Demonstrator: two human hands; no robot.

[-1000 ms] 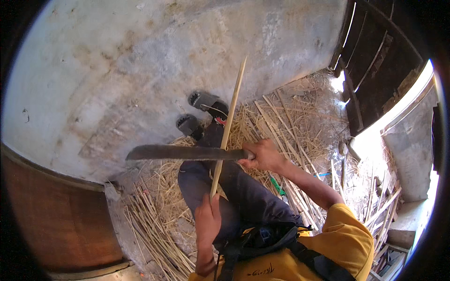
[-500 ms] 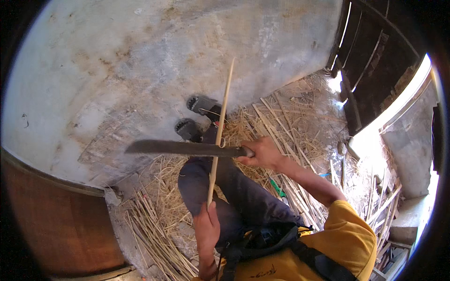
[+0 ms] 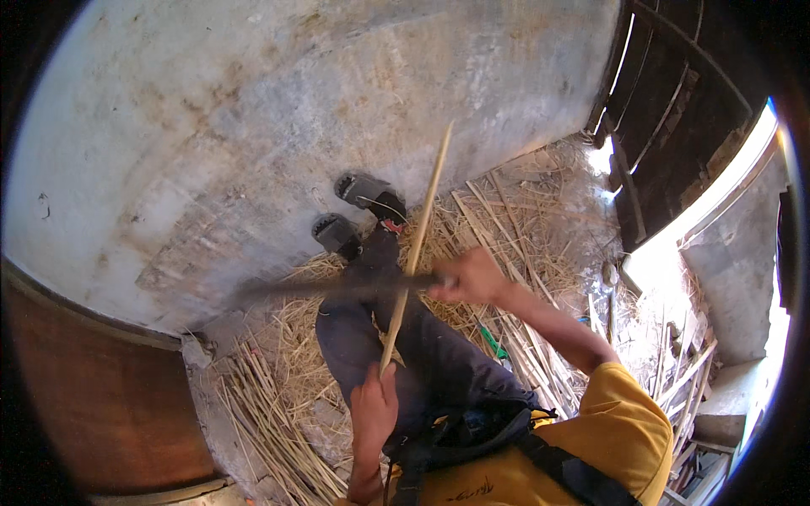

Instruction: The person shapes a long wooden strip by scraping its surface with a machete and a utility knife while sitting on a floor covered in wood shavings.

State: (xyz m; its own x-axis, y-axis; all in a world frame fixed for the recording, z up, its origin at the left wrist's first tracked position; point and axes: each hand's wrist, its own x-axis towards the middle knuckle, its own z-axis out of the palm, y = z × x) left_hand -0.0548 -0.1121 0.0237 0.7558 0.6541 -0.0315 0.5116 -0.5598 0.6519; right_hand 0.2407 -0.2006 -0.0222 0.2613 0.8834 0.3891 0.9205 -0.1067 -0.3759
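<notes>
A long, pale split bamboo strip (image 3: 425,207) rises at a slant in front of my legs, its tapered tip toward the wall. My left hand (image 3: 374,408) is closed around its near end. My right hand (image 3: 475,277) grips the handle of a machete (image 3: 312,287), whose dark blade points left, blurred by motion. The blade crosses the strip near its middle; whether its edge touches the strip I cannot tell.
Pale shavings (image 3: 295,325) cover the ground around my legs. Bundles of thin strips (image 3: 270,413) lie at left, and longer strips (image 3: 540,363) at right. A stained wall (image 3: 278,126) stands ahead, with a brown wooden panel (image 3: 101,396) at left.
The strip's tip has swung to the right, so the strip leans more. The machete has dropped slightly nearer my body and its blade is more blurred. The small curl on the strip no longer shows.
</notes>
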